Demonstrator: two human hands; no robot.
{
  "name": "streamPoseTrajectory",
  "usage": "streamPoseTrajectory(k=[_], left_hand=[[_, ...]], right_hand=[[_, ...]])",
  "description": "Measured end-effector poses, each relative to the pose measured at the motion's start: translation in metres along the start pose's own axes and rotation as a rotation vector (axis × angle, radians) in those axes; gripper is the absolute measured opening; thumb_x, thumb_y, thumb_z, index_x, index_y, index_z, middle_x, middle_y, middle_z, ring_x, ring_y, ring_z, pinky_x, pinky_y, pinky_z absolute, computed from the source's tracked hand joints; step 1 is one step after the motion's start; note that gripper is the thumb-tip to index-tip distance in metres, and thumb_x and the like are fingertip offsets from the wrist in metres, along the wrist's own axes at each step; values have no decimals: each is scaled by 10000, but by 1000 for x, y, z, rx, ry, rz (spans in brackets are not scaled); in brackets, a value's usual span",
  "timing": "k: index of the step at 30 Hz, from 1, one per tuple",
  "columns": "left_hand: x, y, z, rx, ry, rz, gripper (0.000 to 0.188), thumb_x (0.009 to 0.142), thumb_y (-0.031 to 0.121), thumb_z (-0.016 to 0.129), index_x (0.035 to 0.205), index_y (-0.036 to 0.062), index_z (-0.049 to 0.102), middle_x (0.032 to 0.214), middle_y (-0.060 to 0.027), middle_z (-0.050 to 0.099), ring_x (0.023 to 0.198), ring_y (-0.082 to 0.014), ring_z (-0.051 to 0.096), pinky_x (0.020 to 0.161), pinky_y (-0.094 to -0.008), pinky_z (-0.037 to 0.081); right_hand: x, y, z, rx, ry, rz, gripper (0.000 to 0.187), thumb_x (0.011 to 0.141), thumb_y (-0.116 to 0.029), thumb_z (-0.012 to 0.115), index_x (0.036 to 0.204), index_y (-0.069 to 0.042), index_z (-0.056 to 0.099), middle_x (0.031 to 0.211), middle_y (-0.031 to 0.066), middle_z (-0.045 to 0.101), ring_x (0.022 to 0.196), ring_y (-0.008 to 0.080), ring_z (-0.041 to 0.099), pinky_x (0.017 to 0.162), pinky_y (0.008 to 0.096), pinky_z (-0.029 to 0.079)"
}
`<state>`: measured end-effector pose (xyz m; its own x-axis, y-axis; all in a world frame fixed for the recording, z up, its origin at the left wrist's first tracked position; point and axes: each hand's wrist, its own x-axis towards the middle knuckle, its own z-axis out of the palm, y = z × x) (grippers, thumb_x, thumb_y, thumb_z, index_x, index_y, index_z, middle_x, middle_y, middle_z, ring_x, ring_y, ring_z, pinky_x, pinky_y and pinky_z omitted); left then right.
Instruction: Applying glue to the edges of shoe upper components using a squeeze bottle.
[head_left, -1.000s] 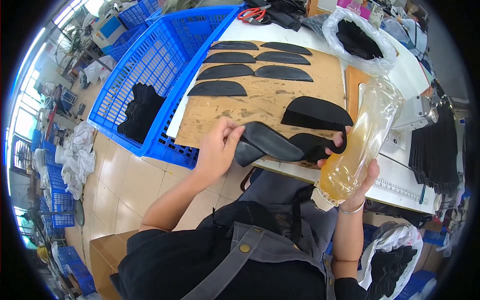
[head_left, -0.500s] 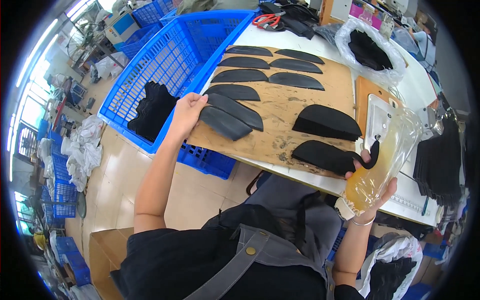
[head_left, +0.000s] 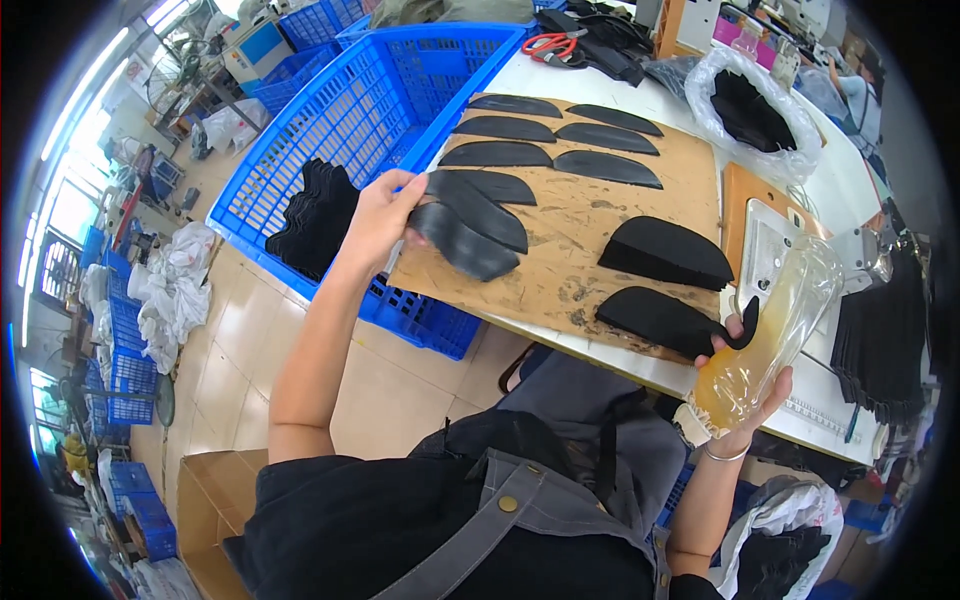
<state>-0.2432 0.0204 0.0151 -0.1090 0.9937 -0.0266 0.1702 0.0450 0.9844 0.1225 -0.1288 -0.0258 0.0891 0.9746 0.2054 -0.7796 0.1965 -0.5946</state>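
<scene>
My left hand [head_left: 383, 222] pinches the end of a dark half-moon piece [head_left: 465, 248] at the left edge of a brown board [head_left: 560, 235]. That piece is bent and partly raised, overlapping another dark piece [head_left: 487, 215]. In my right hand [head_left: 772, 402] is a clear plastic bottle [head_left: 752, 375] with yellowish liquid, its frayed pale end tilted down toward me. The fingers of that hand also touch the curled-up tip of a black half-moon piece [head_left: 655, 318] on the board. Behind it lies a thick stack of black half-moon pieces [head_left: 665, 252].
Several dark pieces [head_left: 605, 168] lie in rows on the board. A blue crate [head_left: 240, 225] with black cut pieces [head_left: 312, 215] stands left. Red-handled scissors [head_left: 550, 45], a plastic bag of black pieces [head_left: 750, 110] and a metal machine plate [head_left: 770, 235] are on the white table.
My left hand has moved slightly right and up, and the nearest dark piece in it now bends and lifts. The right hand keeps the bottle nearly as it was. The view shifted slightly.
</scene>
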Motion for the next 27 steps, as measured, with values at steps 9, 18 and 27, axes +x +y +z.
streamPoseTrajectory(k=[9,18,27], left_hand=[[-2,20,16,130,-37,89,271,884,288,566,886,18,548,690,-39,586,492,-91,541,422,-216,432],[4,22,-17,283,24,129,269,850,284,589,809,19,599,690,-48,583,689,-131,577,618,-282,445],[-14,21,9,1183,455,712,179,897,255,504,831,89,483,562,-121,582,513,-319,591,455,-420,449]], right_hand=[[-8,-1,2,-24,48,-3,746,801,-524,522,1301,-17,298,1044,113,435,947,252,604,747,418,555],[-10,-1,4,-22,84,2,759,774,-518,563,1281,-10,314,1018,109,432,934,256,604,746,420,558],[-13,-3,4,-2,62,16,748,763,-503,588,1265,-16,323,1014,102,433,903,260,616,755,427,559]])
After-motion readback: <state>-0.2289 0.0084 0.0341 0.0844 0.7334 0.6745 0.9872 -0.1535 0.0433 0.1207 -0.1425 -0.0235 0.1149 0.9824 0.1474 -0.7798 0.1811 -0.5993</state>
